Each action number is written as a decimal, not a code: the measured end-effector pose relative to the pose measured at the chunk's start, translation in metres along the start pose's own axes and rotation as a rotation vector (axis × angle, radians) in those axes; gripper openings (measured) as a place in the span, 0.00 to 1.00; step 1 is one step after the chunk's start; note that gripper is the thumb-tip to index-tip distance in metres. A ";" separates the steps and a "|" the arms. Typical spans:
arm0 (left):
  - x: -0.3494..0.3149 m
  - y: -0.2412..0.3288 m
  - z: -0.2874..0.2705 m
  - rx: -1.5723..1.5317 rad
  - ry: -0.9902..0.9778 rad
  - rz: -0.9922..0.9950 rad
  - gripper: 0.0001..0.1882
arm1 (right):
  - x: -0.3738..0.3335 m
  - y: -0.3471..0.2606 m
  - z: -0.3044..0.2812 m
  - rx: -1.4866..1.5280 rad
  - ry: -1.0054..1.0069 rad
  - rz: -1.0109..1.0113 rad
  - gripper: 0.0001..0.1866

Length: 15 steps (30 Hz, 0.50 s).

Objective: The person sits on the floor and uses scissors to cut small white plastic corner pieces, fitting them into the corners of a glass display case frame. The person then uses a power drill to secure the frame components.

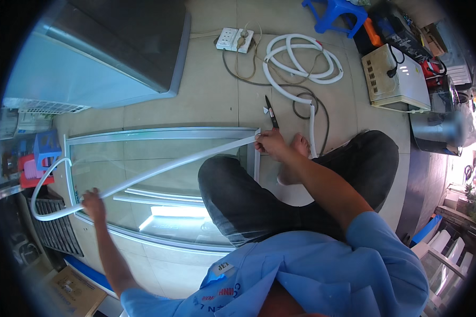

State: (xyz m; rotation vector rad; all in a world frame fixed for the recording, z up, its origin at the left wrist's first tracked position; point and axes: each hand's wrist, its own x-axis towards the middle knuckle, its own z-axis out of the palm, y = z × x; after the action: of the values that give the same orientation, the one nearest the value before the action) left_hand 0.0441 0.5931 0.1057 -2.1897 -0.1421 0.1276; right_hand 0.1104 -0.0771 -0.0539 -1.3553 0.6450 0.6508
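Observation:
A long white flexible strip [180, 161], like a door seal, runs slantwise above a framed glass panel [158, 133] on the floor. My right hand [272, 145] pinches its end at the panel's upper right corner. My left hand [93, 205] is closed round the strip near the panel's left edge. Beyond it the strip's free length curls back at the far left. Just beyond my right hand lies a dark pointed tool [271, 112], knife-like. Thin white strips [158, 197] lie over the glass, close to my bent left leg.
A coiled white hose [301, 74] and a power strip [235, 40] with cables lie ahead on the tiles. A large grey cabinet-like appliance [111, 53] stands far left. A cream box-shaped appliance [394, 76] and a blue stool [336, 16] are far right. A cardboard box [71, 290] sits lower left.

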 end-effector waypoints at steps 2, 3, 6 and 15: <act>0.003 0.062 0.020 -0.278 -0.285 0.022 0.21 | 0.009 0.012 0.005 -0.037 0.035 -0.037 0.08; 0.009 0.088 0.018 -0.393 -0.411 -0.021 0.24 | 0.013 0.017 0.007 -0.019 0.032 -0.049 0.08; 0.037 0.165 -0.038 -0.366 -0.537 0.022 0.41 | 0.025 0.030 0.001 0.021 0.002 -0.081 0.09; 0.067 0.391 -0.308 -1.527 -0.430 1.029 0.19 | 0.023 0.031 -0.023 0.191 -0.199 0.012 0.14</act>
State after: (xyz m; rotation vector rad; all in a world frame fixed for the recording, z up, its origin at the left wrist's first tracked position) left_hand 0.1767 0.1298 -0.0359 -3.4237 0.9866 1.4667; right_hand 0.1014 -0.0955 -0.0939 -1.0949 0.5407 0.7054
